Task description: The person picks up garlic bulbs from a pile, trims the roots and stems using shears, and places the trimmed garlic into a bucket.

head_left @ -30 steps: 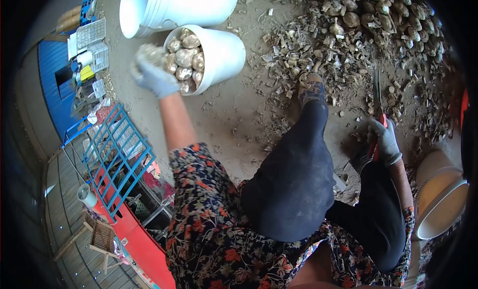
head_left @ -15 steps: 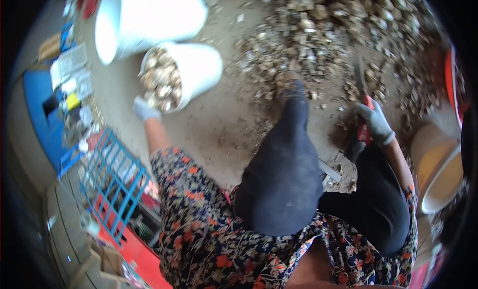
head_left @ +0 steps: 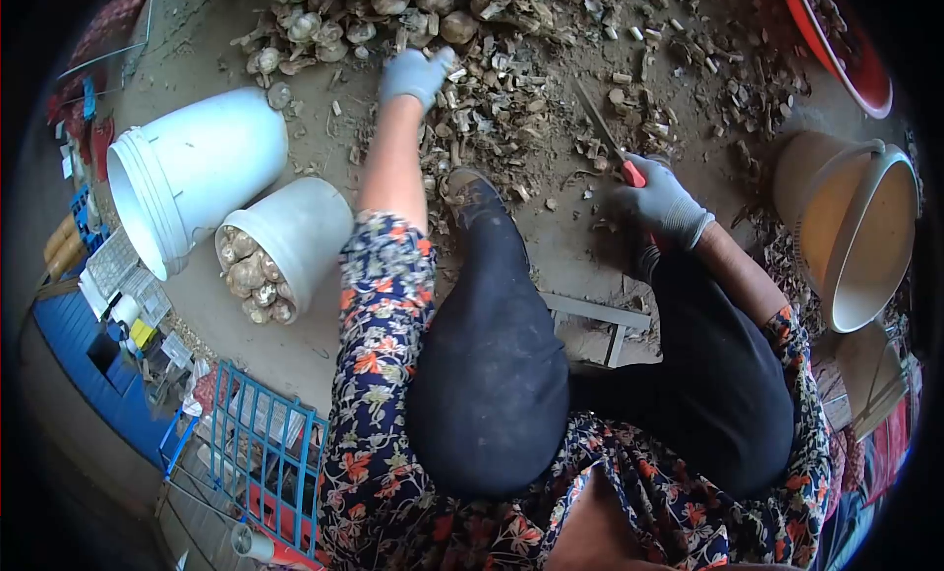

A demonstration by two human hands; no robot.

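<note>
My left hand (head_left: 417, 76), in a pale glove, reaches to the lower edge of a heap of garlic bulbs (head_left: 393, 12). Its fingers point toward the bulbs and cut stems, and whether they hold anything is too unclear to tell. My right hand (head_left: 661, 199), also gloved, is closed round the red handle of a knife (head_left: 602, 121), whose long narrow blade points up and left over scattered stem trimmings (head_left: 492, 114). At the left, a white bucket (head_left: 300, 232) lies on its side with garlic bulbs in its mouth.
A larger white bucket (head_left: 211, 153) lies on its side at the left. At the right are a cream bucket (head_left: 854, 227) with a handle and a red basin (head_left: 865, 79). A blue metal rack (head_left: 265, 438) is at the lower left, and a metal frame (head_left: 600, 313) lies between my legs.
My left hand has moved from the mouth of the garlic-filled bucket to the heap. The view has shifted, and my right hand still holds the knife.
</note>
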